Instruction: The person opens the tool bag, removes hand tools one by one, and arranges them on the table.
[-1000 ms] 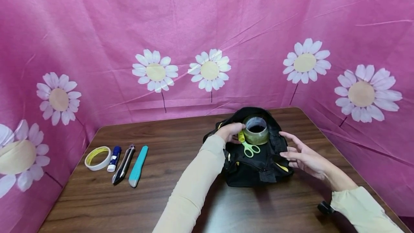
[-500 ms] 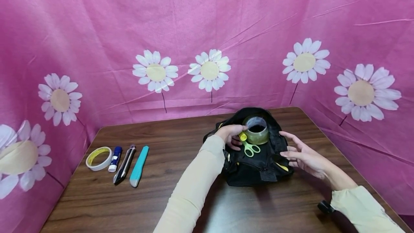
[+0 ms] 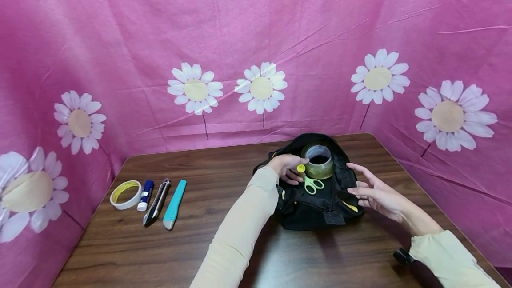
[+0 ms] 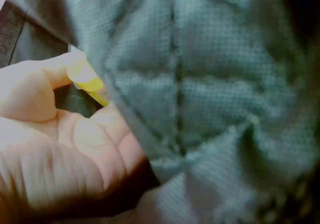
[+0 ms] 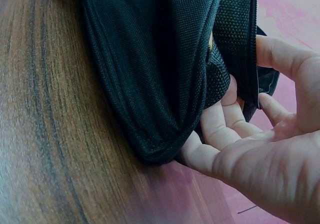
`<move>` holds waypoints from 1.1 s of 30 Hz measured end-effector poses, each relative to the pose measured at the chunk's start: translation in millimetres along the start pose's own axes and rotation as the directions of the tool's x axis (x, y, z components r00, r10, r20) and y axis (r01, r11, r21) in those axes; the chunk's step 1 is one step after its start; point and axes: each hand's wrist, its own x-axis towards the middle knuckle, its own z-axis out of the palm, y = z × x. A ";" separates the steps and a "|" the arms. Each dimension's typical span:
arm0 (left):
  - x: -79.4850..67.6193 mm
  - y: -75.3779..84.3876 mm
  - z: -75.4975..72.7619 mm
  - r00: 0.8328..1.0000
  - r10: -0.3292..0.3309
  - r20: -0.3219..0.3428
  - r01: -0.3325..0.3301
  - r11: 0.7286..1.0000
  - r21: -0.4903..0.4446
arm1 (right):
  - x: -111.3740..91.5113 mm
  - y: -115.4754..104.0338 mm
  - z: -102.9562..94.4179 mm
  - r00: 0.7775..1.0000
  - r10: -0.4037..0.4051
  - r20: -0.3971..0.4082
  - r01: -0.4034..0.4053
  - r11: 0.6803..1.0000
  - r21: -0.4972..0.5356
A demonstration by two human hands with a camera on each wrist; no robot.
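Note:
A black fabric bag (image 3: 312, 217) lies unzipped on the table. Inside it are a wide roll of clear tape (image 3: 319, 170) and scissors with light green handles (image 3: 313, 186). My left hand (image 3: 286, 166) is in the bag opening, its thumb and fingers round a small yellow-ended cylinder (image 3: 301, 169); the left wrist view shows the thumb on the yellow part (image 4: 87, 79), while bag cloth covers the rest. On the opposite side, my right hand (image 3: 378, 194) holds the bag's side wall, fingers at the zippered edge (image 5: 254, 59) in the right wrist view.
At the left of the wooden table (image 3: 224, 177) lie a roll of narrow tape (image 3: 135, 202), a blue glue stick (image 3: 146, 194), a black utility knife (image 3: 157, 202) and a turquoise utility knife (image 3: 174, 204). A pink flowered cloth (image 3: 240, 21) hangs behind and at both sides.
The yellow cylinder has tipped in my left hand, from its side showing to its round end facing the head camera. The right hand stays at the bag's side.

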 end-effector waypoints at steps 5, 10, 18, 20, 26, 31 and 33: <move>-6.2 2.4 -1.0 0.998 -0.042 0.046 0.042 0.999 -0.008 | -1.4 -0.5 -0.2 1.000 0.006 -0.003 -0.006 1.000 -0.002; -7.9 3.3 0.9 0.995 -0.042 0.093 0.048 0.997 -0.067 | -2.6 -0.6 1.5 1.000 0.011 -0.007 -0.011 1.000 -0.020; -16.0 7.4 1.8 0.990 -0.024 0.137 0.033 0.997 -0.068 | -3.2 1.0 1.6 1.000 0.020 -0.012 -0.020 1.000 -0.019; -18.9 11.7 1.2 0.992 -0.016 0.126 0.025 0.998 -0.063 | -2.3 0.5 0.9 1.000 0.016 -0.011 -0.017 1.000 -0.021; -36.4 34.3 2.1 0.991 0.023 0.135 -0.015 0.998 -0.061 | -0.8 -1.2 -1.7 1.000 -0.009 0.001 0.009 1.000 -0.002; -51.7 49.4 0.8 0.980 0.069 0.185 -0.053 0.995 -0.089 | -0.2 -1.7 -1.7 1.000 -0.008 0.003 0.008 1.000 -0.002; -58.5 53.5 -2.4 0.977 0.090 0.193 -0.069 0.992 -0.109 | 0.2 -2.0 -0.5 1.000 -0.005 0.003 0.005 1.000 -0.006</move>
